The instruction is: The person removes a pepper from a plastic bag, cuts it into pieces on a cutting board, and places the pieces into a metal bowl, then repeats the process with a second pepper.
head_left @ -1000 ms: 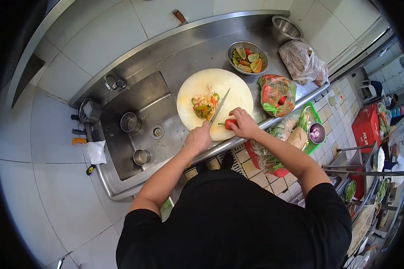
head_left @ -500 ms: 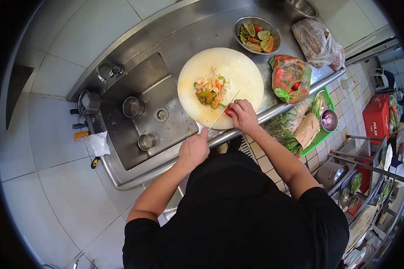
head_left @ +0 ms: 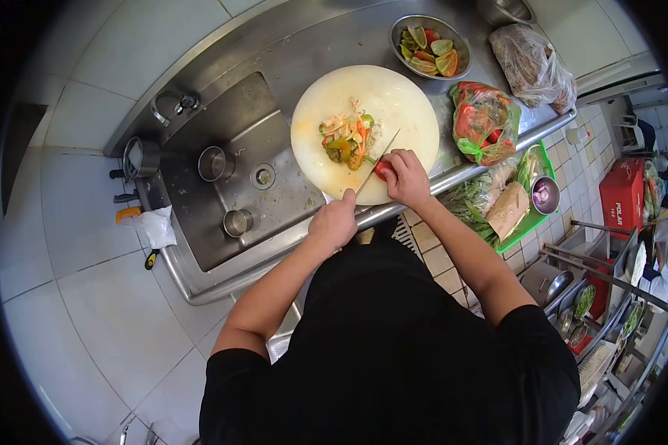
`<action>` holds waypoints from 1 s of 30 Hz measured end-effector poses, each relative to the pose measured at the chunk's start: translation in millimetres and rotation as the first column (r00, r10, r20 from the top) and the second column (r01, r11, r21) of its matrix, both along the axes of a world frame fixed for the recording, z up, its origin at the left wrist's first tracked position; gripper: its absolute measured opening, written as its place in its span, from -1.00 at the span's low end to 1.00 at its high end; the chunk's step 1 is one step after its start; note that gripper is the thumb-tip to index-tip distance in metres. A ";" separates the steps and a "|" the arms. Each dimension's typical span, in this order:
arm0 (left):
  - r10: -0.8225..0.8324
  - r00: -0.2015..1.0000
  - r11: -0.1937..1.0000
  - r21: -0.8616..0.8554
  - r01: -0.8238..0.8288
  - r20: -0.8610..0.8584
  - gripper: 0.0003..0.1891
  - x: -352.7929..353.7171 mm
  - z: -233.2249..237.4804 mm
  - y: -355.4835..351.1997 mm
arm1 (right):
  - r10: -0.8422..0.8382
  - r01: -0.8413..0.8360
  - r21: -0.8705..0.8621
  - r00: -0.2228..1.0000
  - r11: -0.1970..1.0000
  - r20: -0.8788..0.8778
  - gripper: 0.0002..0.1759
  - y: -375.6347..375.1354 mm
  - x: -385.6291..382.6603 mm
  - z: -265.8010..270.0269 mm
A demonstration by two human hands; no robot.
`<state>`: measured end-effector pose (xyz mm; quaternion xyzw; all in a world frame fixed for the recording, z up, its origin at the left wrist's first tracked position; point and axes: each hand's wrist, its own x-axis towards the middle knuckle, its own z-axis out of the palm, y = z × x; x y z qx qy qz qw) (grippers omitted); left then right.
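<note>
My left hand (head_left: pixel 334 222) is closed round the handle of a kitchen knife, and its thin blade (head_left: pixel 378 161) points up and right over a round white cutting board (head_left: pixel 326 93). My right hand (head_left: pixel 408 178) grips a red bell pepper (head_left: pixel 382 170) near the board's right edge. The pepper is partly covered by my fingers, and the blade lies right beside its stem end. Left of the knife, a pile of pepper cores and trimmings (head_left: pixel 343 141) with seeds rests on the board.
A metal bowl (head_left: pixel 466 46) holds cut pepper pieces. Nearby sit a bag of red peppers (head_left: pixel 485 122) and another wrapped bag (head_left: pixel 531 63). The sink (head_left: pixel 230 148) lies left, with metal cups (head_left: pixel 237 222) inside. A green crate (head_left: pixel 523 236) of vegetables stands at right.
The view has shifted slightly. The knife, in my left hand, has moved slightly relative to the pepper; my right hand still holds the red bell pepper in about the same place.
</note>
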<state>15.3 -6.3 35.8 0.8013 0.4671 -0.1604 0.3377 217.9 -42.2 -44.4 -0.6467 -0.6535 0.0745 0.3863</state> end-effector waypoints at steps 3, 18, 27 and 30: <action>-0.072 0.995 0.996 -0.054 0.068 -0.070 -0.72 -12.1 43.1 2.3 | 0.009 -0.008 -0.021 0.999 1.000 0.052 -0.74 -2.0 0.4 0.4; 0.052 0.998 0.997 -0.057 -0.050 0.023 -0.71 -8.3 -24.8 15.5 | 0.449 -0.417 -0.179 0.868 0.891 0.214 -0.67 1.9 35.2 27.1; 0.060 0.998 0.998 -0.029 -0.059 0.032 -0.73 2.4 -5.9 2.5 | 0.217 -0.217 0.009 0.976 0.976 0.016 -0.66 -11.6 41.0 11.6; 0.050 0.994 0.996 -0.079 -0.042 0.095 -0.73 4.1 -20.1 3.5 | 0.214 -0.214 0.011 0.977 0.977 0.011 -0.67 -5.6 31.0 13.1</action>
